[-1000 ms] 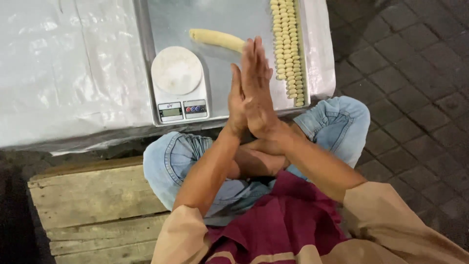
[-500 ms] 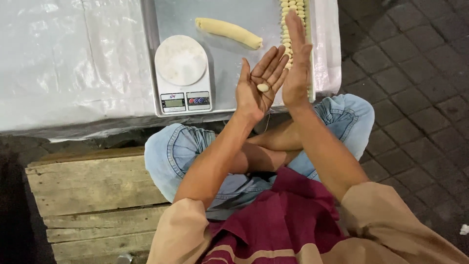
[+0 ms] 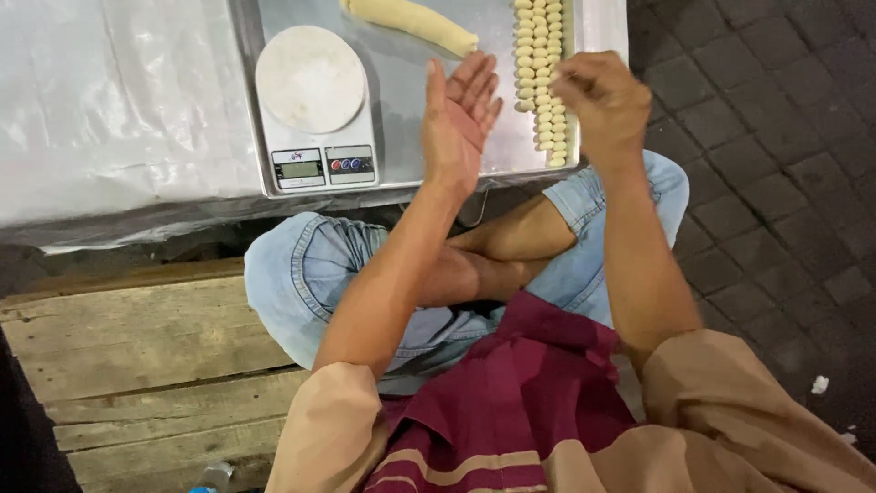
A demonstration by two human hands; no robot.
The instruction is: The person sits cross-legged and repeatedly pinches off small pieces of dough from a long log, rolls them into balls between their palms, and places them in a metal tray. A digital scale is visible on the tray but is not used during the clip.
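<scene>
My left hand (image 3: pixel 459 123) is raised over the metal tray (image 3: pixel 411 100), palm open and empty, fingers apart. My right hand (image 3: pixel 602 99) hovers just right of it with its fingertips pinched together over the near end of the rows of small pale dough pieces (image 3: pixel 540 64). The small piece it pinches is hidden by the fingers. A long dough log (image 3: pixel 412 20) lies at the far side of the tray. A white kitchen scale (image 3: pixel 313 102) with a round platform stands on the tray's left part, left of my left hand.
The tray rests on a table covered in clear plastic sheeting (image 3: pixel 109 100). I sit cross-legged in jeans on a wooden plank platform (image 3: pixel 137 347). Dark paving stones (image 3: pixel 776 183) lie to the right.
My palms were pressed together, then opened to show a small dough piece in the left palm. Now the left palm is empty and the right hand has moved right over the rows.
</scene>
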